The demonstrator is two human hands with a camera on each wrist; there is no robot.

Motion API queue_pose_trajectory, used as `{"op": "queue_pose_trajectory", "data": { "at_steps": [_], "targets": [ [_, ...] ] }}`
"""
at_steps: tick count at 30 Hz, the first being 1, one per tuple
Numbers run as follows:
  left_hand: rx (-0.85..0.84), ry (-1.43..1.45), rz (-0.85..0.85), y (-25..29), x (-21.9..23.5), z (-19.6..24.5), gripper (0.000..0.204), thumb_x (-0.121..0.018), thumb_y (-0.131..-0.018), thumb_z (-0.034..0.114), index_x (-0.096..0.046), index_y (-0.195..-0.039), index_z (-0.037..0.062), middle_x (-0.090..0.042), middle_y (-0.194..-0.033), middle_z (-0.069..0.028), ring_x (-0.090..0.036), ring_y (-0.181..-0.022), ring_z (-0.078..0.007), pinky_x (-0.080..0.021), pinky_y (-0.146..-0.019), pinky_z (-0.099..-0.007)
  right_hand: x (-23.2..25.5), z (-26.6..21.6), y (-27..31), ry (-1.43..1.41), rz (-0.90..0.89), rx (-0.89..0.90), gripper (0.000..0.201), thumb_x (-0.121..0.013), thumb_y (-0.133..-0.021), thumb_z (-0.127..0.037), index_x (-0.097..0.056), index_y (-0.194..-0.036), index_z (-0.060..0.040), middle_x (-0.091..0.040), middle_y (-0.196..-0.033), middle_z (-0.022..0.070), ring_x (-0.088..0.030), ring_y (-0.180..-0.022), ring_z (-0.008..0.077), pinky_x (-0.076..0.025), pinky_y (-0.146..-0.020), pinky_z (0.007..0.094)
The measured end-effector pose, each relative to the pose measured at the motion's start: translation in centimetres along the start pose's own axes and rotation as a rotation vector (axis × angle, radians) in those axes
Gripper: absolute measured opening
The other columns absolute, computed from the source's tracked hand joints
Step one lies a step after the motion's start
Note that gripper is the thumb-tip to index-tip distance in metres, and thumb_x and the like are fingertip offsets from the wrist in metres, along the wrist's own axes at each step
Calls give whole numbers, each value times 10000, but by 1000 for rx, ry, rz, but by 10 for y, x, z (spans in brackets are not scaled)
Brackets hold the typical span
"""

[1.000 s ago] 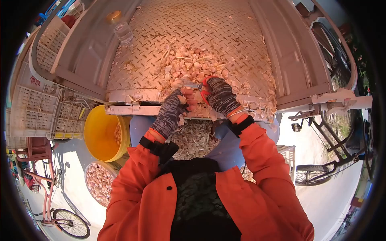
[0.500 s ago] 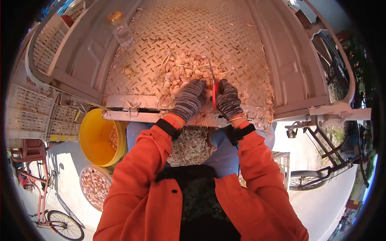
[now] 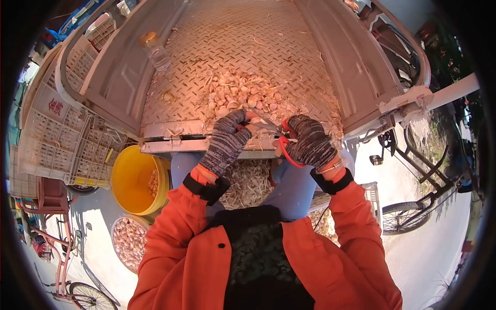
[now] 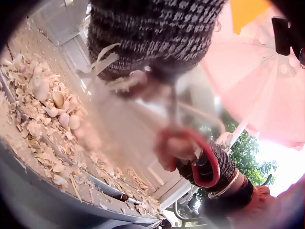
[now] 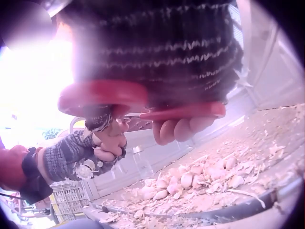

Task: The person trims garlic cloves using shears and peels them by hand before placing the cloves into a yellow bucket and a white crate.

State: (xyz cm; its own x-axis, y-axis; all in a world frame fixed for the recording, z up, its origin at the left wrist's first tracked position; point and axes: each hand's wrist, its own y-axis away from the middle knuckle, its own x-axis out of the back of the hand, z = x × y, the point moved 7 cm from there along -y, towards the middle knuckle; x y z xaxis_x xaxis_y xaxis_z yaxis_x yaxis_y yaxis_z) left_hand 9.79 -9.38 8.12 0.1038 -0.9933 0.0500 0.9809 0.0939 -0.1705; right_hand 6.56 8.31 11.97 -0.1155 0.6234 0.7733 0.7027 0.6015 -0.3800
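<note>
My right hand [image 3: 310, 142], in a grey-and-black knit glove with bare fingertips, grips red-handled scissors [image 5: 190, 110]. Their blades point left toward my other hand. My left hand [image 3: 227, 139], gloved alike, pinches a pale garlic bulb [image 3: 254, 127] right at the blades; the fingers hide much of it. Dry papery scraps cling to the left glove in the left wrist view. Just beyond both hands, a heap of garlic [image 3: 243, 93] lies amid loose skins on the metal truck bed [image 3: 227, 36].
A lidded clear jar [image 3: 156, 53] stands by the bed's left wall. Left of my legs are a yellow bucket [image 3: 124, 178] and a tub of garlic [image 3: 129, 240]. Cut stalks [image 3: 245, 183] lie below the bed's edge. White crates [image 3: 54, 134] are stacked at left; a bicycle [image 3: 405, 217] stands at right.
Half a second ago my hands were close together over the heap, scissors pointing away from me. Now both are nearer the bed's edge and farther apart, with the blades turned left toward the bulb.
</note>
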Motion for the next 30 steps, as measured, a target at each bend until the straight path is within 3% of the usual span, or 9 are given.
{"op": "queue_pose_trajectory", "data": {
  "at_steps": [8, 13, 15, 17, 20, 21, 25, 27, 30],
  "targets": [
    [-50, -46, 40, 29, -1, -4, 196, -649, -808, 89, -642, -996, 34, -588, -746, 33, -429, -624, -32, -383, -567, -192, -9, -6, 27, -39, -92, -152, 261, -720, -680, -240, -634, -806, -29, -612, -646, 126, -590, -574, 273, -473, -552, 366],
    [-47, -35, 9, 38, 7, 3, 181, -657, -813, 96, -638, -975, 19, -597, -758, 13, -471, -623, -53, -400, -565, -219, -60, -6, 39, -582, -234, -306, 274, -684, -725, -233, -624, -824, 15, -620, -733, 174, -602, -636, 282, -474, -595, 342],
    [180, 461, 81, 44, 28, -17, 180, -648, -822, 106, -628, -980, 21, -589, -748, 2, -454, -588, -55, -371, -544, -203, -59, -7, 30, -482, -379, -188, 260, -655, -756, -197, -609, -881, 27, -619, -772, 155, -608, -681, 248, -477, -628, 319],
    [236, 366, 197, 63, 88, -31, 137, -603, -846, 198, -584, -881, 67, -509, -646, 8, -424, -523, -57, -297, -409, -171, -58, 47, 35, -880, -145, -698, 275, -648, -768, -176, -580, -926, 39, -609, -773, 127, -621, -733, 225, -489, -670, 306],
    [453, 445, 465, 122, 203, -55, 86, -577, -838, 177, -518, -824, 116, -438, -583, 30, -431, -493, -72, -281, -354, -190, -61, 122, 40, -535, 38, -640, 295, -644, -764, -139, -574, -991, 36, -643, -846, 154, -642, -803, 234, -499, -721, 304],
    [423, 224, 755, 153, 261, -91, 80, -561, -849, 169, -548, -882, 98, -443, -583, 25, -431, -492, -73, -312, -378, -201, -55, 147, 40, -250, 117, -630, 292, -645, -761, -130, -579, -995, 31, -650, -875, 167, -647, -825, 236, -500, -734, 306],
    [533, -158, 868, 243, 392, -197, 363, -580, -846, 183, -523, -1183, 60, -575, -952, -108, -563, -804, -169, -463, -695, -284, -57, 129, -23, -121, 151, -468, 288, -660, -757, -108, -585, -1011, 4, -654, -916, 156, -644, -822, 235, -503, -725, 318],
    [588, -1595, 698, 236, 410, -185, 476, -584, -842, 182, -456, -1284, 60, -512, -1187, -185, -483, -1103, -259, -383, -942, -360, -63, 115, -45, -84, 148, -340, 296, -671, -744, -94, -587, -1013, -2, -655, -907, 150, -643, -814, 234, -504, -721, 317],
    [95, -967, 741, 159, 304, -47, 463, -566, -850, 119, -443, -1291, 52, -486, -1259, -153, -441, -1172, -277, -310, -1011, -354, -69, 109, -54, -8, 76, -260, 311, -691, -721, -73, -591, -1009, -12, -656, -890, 140, -640, -798, 231, -505, -713, 315]
  ]
}}
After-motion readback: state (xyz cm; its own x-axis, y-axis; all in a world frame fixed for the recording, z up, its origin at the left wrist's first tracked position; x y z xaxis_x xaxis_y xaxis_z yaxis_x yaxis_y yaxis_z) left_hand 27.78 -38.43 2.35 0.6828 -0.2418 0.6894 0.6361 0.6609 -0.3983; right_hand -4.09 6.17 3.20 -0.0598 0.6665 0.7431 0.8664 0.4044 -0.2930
